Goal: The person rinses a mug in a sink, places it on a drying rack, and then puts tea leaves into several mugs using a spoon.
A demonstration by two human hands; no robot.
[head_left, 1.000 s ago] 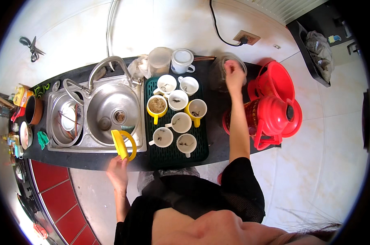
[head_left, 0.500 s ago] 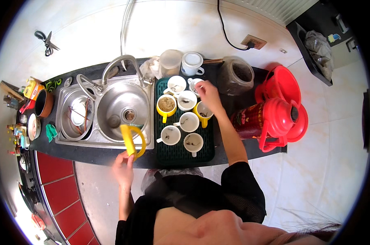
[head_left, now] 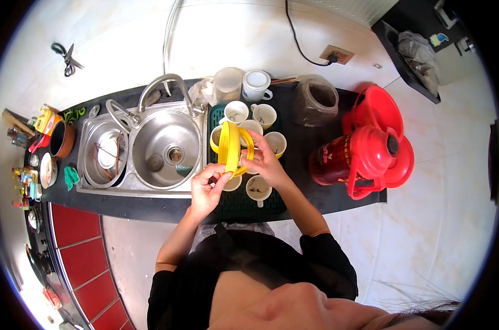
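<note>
Both my hands hold a yellow plastic jar lid [head_left: 230,144] with a loop standing off it, tipped on edge above the mugs. My left hand [head_left: 207,190] pinches its lower end. At the loop on the right side, the fingers of my right hand [head_left: 265,165] are closed. Beneath are several mugs with dark strands inside, among them a white mug [head_left: 236,111], another white mug [head_left: 265,115] and a mug at the front [head_left: 258,190]. They stand on a dark green draining tray [head_left: 222,209]. The lid and my hands partly hide other mugs.
Left of the tray is a steel double sink [head_left: 167,124] with a faucet [head_left: 167,80]. Behind stand an open clear jar [head_left: 315,104], a lidded mug [head_left: 257,87] and a lidded tub [head_left: 228,83]. A red thermos [head_left: 337,157] and red basin [head_left: 378,107] stand right.
My left hand has carried the yellow lid rightward from over the sink to above the mugs. My right hand has come back from a rear mug and meets the lid.
</note>
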